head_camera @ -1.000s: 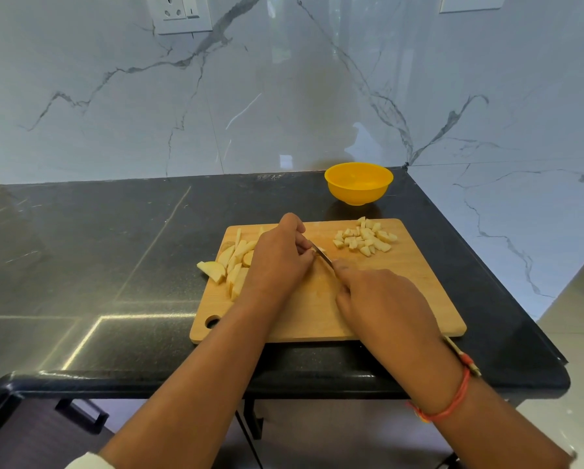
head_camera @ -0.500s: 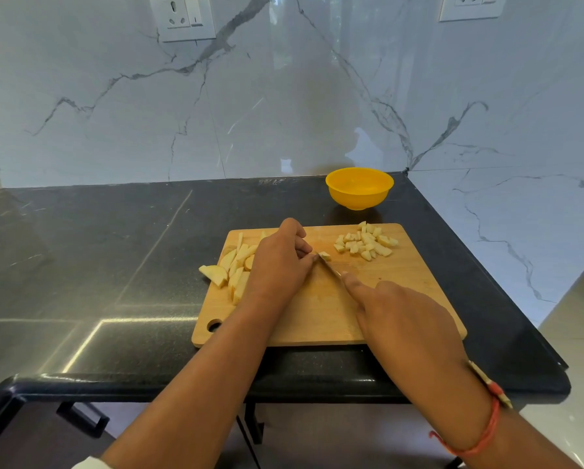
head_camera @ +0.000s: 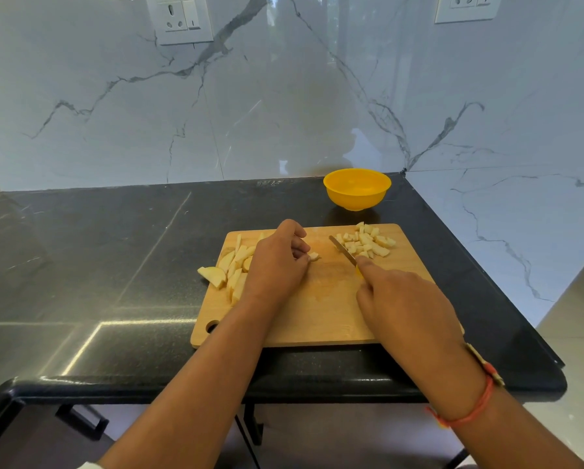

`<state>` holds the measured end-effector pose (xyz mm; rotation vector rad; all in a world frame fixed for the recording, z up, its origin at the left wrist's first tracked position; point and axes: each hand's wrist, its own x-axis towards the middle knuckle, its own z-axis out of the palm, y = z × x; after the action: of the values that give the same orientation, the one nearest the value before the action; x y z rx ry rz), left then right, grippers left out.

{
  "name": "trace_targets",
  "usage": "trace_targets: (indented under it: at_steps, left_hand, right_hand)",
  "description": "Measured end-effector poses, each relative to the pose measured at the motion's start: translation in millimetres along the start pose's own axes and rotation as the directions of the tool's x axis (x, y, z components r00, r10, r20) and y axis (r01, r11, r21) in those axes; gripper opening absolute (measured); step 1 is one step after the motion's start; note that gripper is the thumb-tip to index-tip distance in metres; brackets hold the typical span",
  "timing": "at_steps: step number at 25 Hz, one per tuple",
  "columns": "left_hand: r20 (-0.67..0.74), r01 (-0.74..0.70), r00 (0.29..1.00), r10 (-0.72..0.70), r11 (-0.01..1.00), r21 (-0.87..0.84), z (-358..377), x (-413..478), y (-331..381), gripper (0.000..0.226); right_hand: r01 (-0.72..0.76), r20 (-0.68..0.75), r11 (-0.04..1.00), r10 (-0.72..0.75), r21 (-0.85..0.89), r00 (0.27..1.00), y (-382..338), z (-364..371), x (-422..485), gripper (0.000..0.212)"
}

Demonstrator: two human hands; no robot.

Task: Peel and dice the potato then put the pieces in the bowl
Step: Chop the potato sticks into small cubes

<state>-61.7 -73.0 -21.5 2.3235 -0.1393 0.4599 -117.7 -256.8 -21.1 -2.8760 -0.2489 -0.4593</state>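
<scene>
On the wooden cutting board [head_camera: 324, 319] lie long potato strips [head_camera: 231, 267] at the left and a heap of diced potato pieces [head_camera: 366, 243] at the far right. My left hand [head_camera: 277, 262] holds a short potato strip [head_camera: 313, 256] down on the board with curled fingers; only its cut end shows. My right hand [head_camera: 402, 302] grips a small knife [head_camera: 343, 248], forefinger along the blade's back. The blade's tip lies against the near left side of the diced heap. The yellow bowl [head_camera: 356, 187] stands behind the board, and I see no potato in it.
The black stone counter [head_camera: 97, 265] runs far to the left of the board. Marble walls close off the back and the right side. The counter's front edge is just below the board, and its right edge is close to the board.
The knife has swung right, from beside my left fingertips over to the diced heap. My left hand has stayed in place on the strip.
</scene>
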Motion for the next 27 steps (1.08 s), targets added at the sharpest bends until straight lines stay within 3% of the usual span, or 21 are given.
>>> trace_targets:
  at_steps: [14, 22, 27]
  left_hand:
    - [-0.014, 0.009, 1.0, -0.008, 0.999, 0.035, 3, -1, -2, 0.024]
    - [-0.042, 0.034, 0.999, -0.032, 0.998, 0.045, 6, 0, 0, 0.024]
    - [-0.033, 0.039, 0.999, -0.038, 0.998, 0.04, 5, -1, -1, 0.025]
  right_hand:
    - [0.063, 0.001, 0.986, -0.064, 0.157, 0.998, -24, 4, 2, 0.046]
    - [0.107, 0.116, 0.993, -0.112, 0.052, 0.987, -15, -5, -3, 0.049]
    - [0.082, 0.091, 0.994, -0.076, -0.066, 0.993, -6, -3, -9, 0.055]
